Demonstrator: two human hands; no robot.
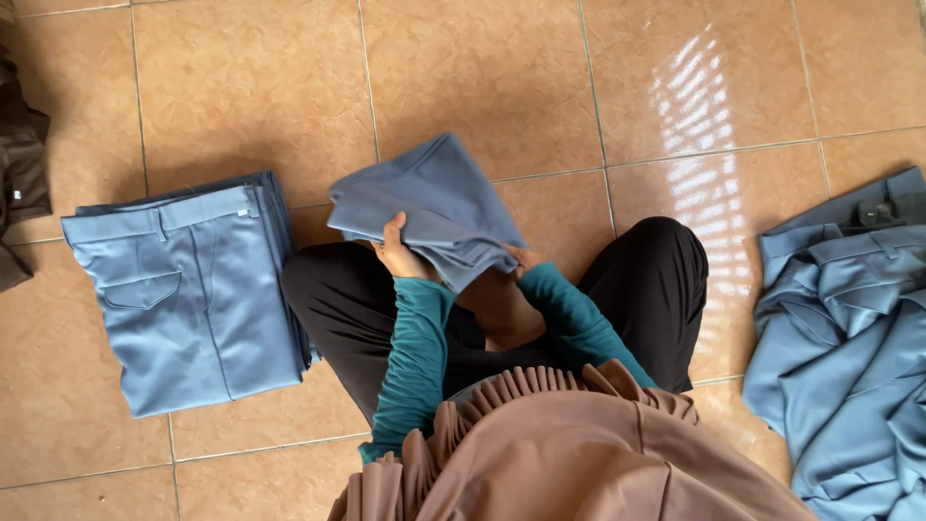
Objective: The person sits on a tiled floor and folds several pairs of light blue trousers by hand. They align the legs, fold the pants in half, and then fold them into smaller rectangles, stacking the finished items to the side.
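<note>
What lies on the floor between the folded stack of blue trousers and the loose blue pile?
In the head view, between the folded stack and the loose pile sits the person, cross-legged, both hands holding a folded blue garment.

Both arms bent forward over crossed legs.
Left hand (397, 249) gripping, thumb up; right hand (522, 259) mostly hidden.

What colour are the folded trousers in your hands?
Blue-grey trousers, plain, no pattern; head view shows them.
</note>
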